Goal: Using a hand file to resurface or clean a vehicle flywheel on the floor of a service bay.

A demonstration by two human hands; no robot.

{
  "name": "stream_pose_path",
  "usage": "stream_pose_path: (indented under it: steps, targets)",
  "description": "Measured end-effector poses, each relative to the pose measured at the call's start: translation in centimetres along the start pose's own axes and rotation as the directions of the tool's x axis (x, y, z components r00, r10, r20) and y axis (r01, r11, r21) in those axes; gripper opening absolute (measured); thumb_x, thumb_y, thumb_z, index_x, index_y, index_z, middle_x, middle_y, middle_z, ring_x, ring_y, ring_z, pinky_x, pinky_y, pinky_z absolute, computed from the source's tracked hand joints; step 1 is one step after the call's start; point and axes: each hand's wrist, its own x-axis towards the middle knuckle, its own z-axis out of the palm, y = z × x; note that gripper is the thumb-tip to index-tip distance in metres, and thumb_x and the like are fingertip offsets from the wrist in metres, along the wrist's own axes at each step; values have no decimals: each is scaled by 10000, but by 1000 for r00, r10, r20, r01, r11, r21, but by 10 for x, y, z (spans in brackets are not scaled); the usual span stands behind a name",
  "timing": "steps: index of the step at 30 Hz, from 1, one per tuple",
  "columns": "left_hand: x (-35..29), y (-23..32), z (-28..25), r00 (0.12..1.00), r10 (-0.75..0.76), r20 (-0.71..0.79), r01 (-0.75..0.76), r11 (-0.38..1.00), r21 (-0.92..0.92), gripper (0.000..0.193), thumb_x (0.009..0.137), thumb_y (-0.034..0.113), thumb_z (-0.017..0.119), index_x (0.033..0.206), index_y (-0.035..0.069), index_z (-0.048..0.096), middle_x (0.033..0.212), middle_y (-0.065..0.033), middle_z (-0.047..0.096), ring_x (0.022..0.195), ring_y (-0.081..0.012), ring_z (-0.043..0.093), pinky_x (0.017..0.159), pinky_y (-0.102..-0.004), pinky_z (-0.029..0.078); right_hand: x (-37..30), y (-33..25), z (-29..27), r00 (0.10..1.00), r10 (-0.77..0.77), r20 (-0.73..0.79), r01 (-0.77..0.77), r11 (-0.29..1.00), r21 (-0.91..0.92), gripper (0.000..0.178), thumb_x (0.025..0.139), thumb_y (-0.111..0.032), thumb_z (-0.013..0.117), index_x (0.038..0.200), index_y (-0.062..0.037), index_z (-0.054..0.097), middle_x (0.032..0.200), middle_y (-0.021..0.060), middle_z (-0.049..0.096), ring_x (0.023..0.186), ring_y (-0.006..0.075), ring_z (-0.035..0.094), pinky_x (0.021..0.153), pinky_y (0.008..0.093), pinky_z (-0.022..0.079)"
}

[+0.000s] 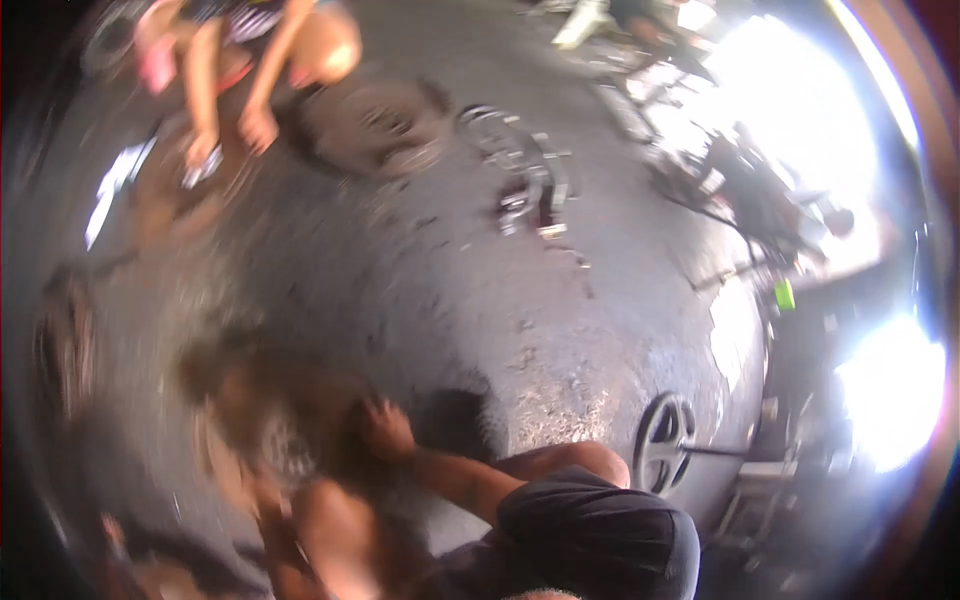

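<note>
"Brown disc (315, 395), smeared by motion, lies low and left of centre on a dark floor (480, 320), just past two bare knees (335, 520), its outline lost in blur and shadow"

"Where are the hands?"

"Both close by: the right hand (388, 432) at the disc's right edge, fingers seemingly bent, and the left hand (263, 490) a mere smear at its near side"

"Gripping it?"

"Cannot tell for either; blur swallows the right fingertips, and on the left neither the spread of the fingers nor anything held can be made out"

"And the pale patch within the disc?"

"Its hub (289, 448), apparently pierced with small holes, too soft to count"

"What is cut off?"

"The lap, by the lower edge, while dark cloth (600, 520) hides the upper part of the right arm"

"Who is at upper left?"

"A co-worker (278, 65), cropped by the top edge, arms reaching down, one hand with a pale item (203, 170) of unclear kind over a second disc (185, 208); a third disc (380, 135) lies alongside, near metal parts (520, 170) too streaked to identify"

"Far right?"

"A grey spoked wheel (662, 447), sharper than most, near the right knee; farther off, a small green object (785, 295) and white glare (800, 110) that washes out whatever stands behind it"
</note>
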Motion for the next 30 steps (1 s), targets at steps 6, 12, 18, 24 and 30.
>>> stream_pose_path:
  steps: [6,12,18,24,30]
  targets:
    - [-17,155,-26,922,-250,298,274,961,-43,567,960,94,474,1509,116,337,1376,-253,529,1198,-381,567,1027,-445,448,14,30,-11,989,13,-149,-14,1000,-9,622,866,-232,604,1442,-102,408,1376,217,447,1152,432,522,905,503,513]
    - [-95,104,-70,996,-70,-61,71,997,21,675,912,202,568,1510,371,304,1035,-308,646,919,-488,644,795,-560,534,2,0,-1,993,-76,-90,80,996,32,598,833,-211,607,1394,-76,452,1348,248,446,1146,458,520,939,515,477]
    - [-70,134,-69,996,-90,-3,90,989,119,688,900,174,561,1513,349,303,1100,-286,643,951,-490,636,842,-568,521,1,8,-6,994,-83,-69,87,994,65,648,860,-204,575,1464,-92,371,1355,284,411,1148,487,506,905,549,503]
    - [-65,94,-61,993,102,-63,-100,994,31,684,904,195,574,1517,322,299,1073,-308,642,926,-509,635,817,-583,528,0,1,-5,997,-50,-58,53,996,65,625,851,-219,616,1422,-64,414,1367,222,449,1201,436,498,971,506,462]
    - [-79,112,-53,1000,-23,14,23,1000,11,692,912,181,567,1522,332,280,1052,-319,642,905,-515,636,796,-576,536,6,13,-2,996,-35,-86,46,991,125,648,878,-250,605,1453,-64,371,1368,241,423,1164,468,498,950,529,475]
